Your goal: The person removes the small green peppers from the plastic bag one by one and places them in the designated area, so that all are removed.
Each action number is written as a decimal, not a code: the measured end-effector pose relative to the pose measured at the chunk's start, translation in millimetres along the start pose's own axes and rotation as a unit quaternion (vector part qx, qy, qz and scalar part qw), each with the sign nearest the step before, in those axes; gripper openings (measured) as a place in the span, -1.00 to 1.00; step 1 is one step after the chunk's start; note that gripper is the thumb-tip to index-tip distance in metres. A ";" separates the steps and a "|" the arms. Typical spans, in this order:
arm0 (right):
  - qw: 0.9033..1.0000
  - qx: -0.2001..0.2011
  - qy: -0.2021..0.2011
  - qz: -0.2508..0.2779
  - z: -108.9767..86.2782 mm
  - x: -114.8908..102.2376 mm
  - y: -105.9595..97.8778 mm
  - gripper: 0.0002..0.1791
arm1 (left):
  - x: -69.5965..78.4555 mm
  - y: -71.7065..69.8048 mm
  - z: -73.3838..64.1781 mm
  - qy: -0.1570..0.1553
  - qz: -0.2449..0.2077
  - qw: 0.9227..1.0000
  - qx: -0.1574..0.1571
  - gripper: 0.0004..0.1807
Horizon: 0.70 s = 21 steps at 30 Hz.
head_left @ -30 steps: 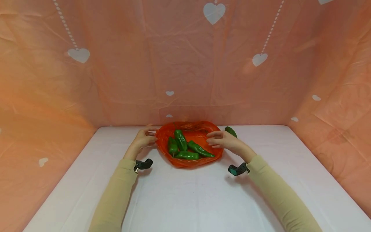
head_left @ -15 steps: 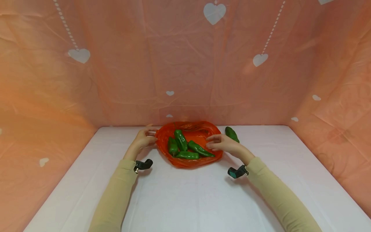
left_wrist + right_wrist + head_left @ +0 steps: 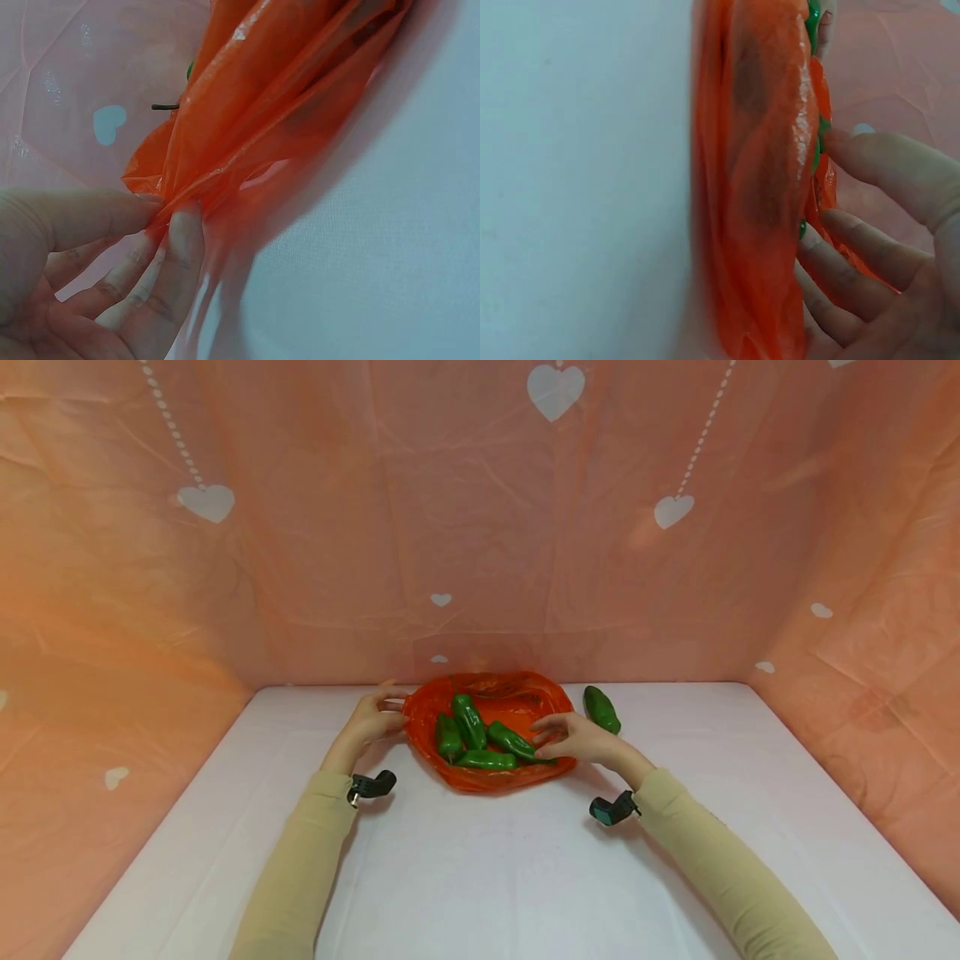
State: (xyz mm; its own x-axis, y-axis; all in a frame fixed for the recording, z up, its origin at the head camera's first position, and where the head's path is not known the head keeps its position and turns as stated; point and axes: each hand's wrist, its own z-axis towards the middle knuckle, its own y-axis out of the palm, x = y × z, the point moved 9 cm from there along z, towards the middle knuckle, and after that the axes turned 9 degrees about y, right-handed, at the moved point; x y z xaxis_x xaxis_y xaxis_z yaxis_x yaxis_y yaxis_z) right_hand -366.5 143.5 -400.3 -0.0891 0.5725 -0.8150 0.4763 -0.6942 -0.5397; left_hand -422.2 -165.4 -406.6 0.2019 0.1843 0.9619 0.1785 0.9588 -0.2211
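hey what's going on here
A person's left hand pinches the edge of an orange plastic bag, which lies open on a white table with four green peppers inside. Their right hand is open at the opposite side, by the rightmost pepper inside; contact is unclear. A fifth pepper lies outside the bag.

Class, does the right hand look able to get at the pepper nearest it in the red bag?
Probably yes: the red bag gapes open, the right hand is by that pepper, and no other pepper lies on it.

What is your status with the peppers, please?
Left hand pinches orange bag. Right hand at green peppers inside. Dark green vegetable outside, apparently not in the way.
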 end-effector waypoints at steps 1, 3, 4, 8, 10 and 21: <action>1.000 0.000 -0.002 -0.002 0.1 0.0 0.4 -0.42 | 0.3 -0.1 -0.1 0.000 0.001 1.000 0.000 -0.49; 1.000 -0.001 -0.006 -0.004 0.5 0.0 1.3 -0.43 | 1.3 -0.3 -0.5 0.001 0.005 1.000 -0.001 -0.50; 1.000 -0.001 -0.007 -0.004 0.5 -0.1 1.9 -0.43 | 1.7 -0.4 -0.7 0.001 0.006 1.000 -0.001 -0.50; 1.000 -0.009 -0.015 0.002 -0.5 -1.0 5.0 -0.43 | 2.4 0.0 -1.7 0.003 0.009 1.000 -0.005 -0.50; 1.000 -0.011 -0.020 -0.002 -1.2 -1.6 6.3 -0.43 | 3.1 0.3 -2.3 0.003 0.006 1.000 -0.007 -0.50; 0.998 -0.009 -0.053 -0.025 -0.8 -2.7 11.5 -0.42 | 3.3 -0.1 -2.2 0.017 0.005 1.000 -0.008 -0.49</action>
State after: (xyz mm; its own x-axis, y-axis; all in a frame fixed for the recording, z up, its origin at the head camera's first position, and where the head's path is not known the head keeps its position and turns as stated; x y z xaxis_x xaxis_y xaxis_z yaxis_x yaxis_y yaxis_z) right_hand -360.1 134.3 -404.1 -0.2053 0.5559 -0.8055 0.4843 -0.6575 -0.5772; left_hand -419.5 -165.4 -403.8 0.2365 0.1868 0.9535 0.1923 0.9529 -0.2343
